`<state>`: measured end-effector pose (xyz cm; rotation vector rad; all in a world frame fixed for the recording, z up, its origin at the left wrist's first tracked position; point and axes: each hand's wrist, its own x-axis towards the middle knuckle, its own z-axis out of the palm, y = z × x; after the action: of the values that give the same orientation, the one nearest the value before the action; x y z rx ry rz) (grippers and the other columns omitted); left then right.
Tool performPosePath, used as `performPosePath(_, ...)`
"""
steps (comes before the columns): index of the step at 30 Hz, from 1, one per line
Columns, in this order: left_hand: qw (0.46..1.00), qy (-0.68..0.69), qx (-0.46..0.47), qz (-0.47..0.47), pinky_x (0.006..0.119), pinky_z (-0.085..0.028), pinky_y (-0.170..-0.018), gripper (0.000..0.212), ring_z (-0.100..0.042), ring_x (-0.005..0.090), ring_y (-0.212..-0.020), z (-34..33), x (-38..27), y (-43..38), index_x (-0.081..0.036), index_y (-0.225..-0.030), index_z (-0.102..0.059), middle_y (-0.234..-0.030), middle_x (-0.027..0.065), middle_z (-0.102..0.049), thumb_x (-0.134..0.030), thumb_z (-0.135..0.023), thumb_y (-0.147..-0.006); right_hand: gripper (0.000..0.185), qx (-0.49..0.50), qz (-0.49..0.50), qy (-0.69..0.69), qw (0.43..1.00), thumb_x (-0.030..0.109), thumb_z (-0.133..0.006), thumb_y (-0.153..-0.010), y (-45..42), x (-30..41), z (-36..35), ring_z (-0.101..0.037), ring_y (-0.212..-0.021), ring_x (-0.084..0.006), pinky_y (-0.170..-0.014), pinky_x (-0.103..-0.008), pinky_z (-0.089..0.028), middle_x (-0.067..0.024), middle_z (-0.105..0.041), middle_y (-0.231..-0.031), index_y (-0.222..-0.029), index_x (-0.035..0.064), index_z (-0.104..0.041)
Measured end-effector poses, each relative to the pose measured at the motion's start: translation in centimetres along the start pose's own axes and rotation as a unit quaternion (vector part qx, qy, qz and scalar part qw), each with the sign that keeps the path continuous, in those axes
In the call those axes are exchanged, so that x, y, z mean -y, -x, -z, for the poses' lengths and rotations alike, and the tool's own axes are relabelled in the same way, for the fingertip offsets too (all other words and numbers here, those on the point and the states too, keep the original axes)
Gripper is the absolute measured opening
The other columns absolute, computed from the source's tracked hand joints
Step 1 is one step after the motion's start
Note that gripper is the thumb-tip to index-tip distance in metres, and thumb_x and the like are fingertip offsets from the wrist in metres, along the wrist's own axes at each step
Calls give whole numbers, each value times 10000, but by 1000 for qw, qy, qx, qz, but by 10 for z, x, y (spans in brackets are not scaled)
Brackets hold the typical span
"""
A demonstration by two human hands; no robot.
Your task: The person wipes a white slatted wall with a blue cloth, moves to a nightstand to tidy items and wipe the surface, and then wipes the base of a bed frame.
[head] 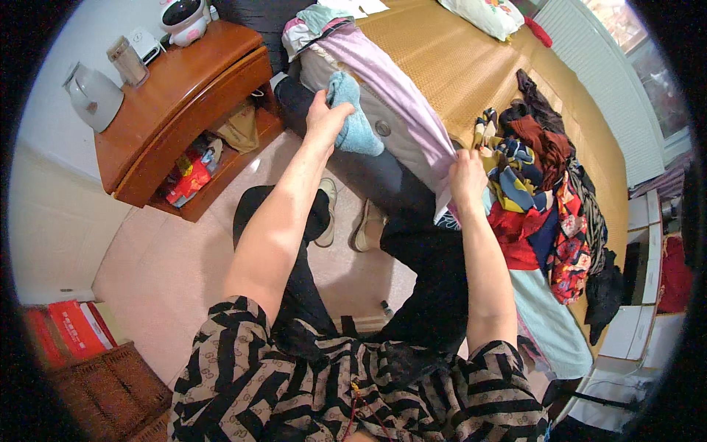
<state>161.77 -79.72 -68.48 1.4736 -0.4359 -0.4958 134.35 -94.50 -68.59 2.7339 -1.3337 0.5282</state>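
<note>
My left hand point(325, 120) grips a folded, fuzzy light-blue cloth point(358, 128), possibly a sock, in front of the bed's side. The cloth is clear of the floor. At the bed's edge, my right hand point(468, 175) has its fingers closed on the border of a pale pink sheet point(395, 88). The sheet runs along the mattress edge, and the white mattress side point(406, 146) shows below it. Just right of my right hand lies a heap of clothes, with a blue, yellow and white patterned garment point(516, 177) nearest.
A gold-coloured mat point(436, 61) covers the bed, with a white pillow point(486, 16) on it. At left stands a wooden nightstand point(188, 99) bearing an electric kettle point(94, 96) and a jar point(128, 61). Below is the bed's dark base point(359, 179). Red boxes point(77, 331) sit lower left.
</note>
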Motion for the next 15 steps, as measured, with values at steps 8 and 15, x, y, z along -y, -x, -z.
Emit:
performPosePath(8,954,296,-30,15,334,-491,-811,445,-595,198,-941,6,-42,18,8,-1196,-513,-1051,98,-594,-49,-641,-774,256,45,-96,-167,980,170,-496,-860,-14,-5,-8,-610,-911,-479,-816,-532,-469,-284,-642,-907,-1026,-6,-581)
performPosePath(15,959,284,-20,6,323,-478,-826,446,-586,193,-947,-9,-45,24,-1,-1194,-526,-1056,89,-597,-56,-651,-770,257,4,-46,-397,917,229,-651,-871,-49,-42,-2,-593,-716,-177,-679,-338,-479,-97,-657,-784,-939,-19,-642)
